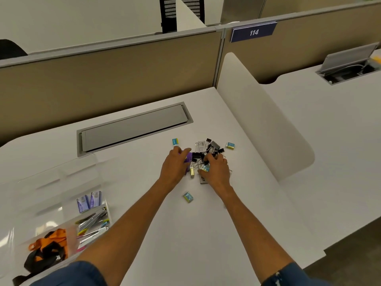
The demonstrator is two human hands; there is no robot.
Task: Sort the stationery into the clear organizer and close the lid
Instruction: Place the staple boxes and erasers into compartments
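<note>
A pile of black binder clips (210, 148) lies on the white desk (206, 234) with small blue-and-yellow boxes around it, one at the left (175, 142), one at the right (230, 145) and one nearer me (188, 197). My left hand (175, 166) is closed over a purple box (188, 159) at the pile's left edge. My right hand (216, 169) rests on the pile and grips a small blue box (205, 168). The clear organizer (61, 203) stands open at the left, holding purple packets (89, 201), staplers or metal tools (92, 223) and orange-black lanyards (47, 248).
A grey cable hatch (134, 126) is set into the desk behind the pile. A beige partition (103, 79) runs along the back, and a white curved divider (263, 120) stands at the right. The desk's front edge drops off at the lower right.
</note>
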